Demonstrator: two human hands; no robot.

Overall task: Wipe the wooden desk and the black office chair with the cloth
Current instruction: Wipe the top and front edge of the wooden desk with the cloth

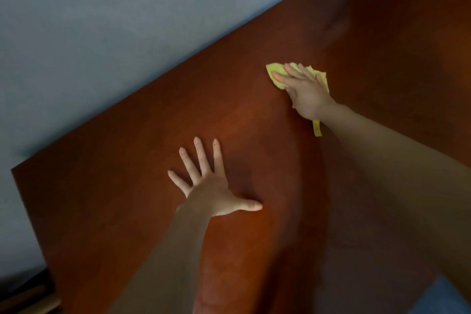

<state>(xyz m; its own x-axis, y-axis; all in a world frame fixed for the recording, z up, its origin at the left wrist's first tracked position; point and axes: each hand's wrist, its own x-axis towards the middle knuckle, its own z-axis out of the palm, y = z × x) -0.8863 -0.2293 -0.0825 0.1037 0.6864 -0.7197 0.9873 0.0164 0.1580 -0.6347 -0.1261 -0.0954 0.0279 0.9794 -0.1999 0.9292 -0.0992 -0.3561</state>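
A reddish-brown wooden desk [127, 211] fills most of the view, running diagonally from lower left to upper right. A yellow cloth [276, 70] lies on it near the far edge. My right hand [305, 92] presses flat on the cloth with straight, spread fingers; a corner of the cloth sticks out below my wrist. My left hand [209, 186] rests flat on the desktop with fingers spread wide, holding nothing. The black office chair is not in view.
A grey-blue wall [102, 33] runs along the desk's far edge. The desk's left end [15, 171] drops to dark floor and a pale wooden piece [43, 301] at the bottom left. Blue fabric [441, 298] shows at the bottom right.
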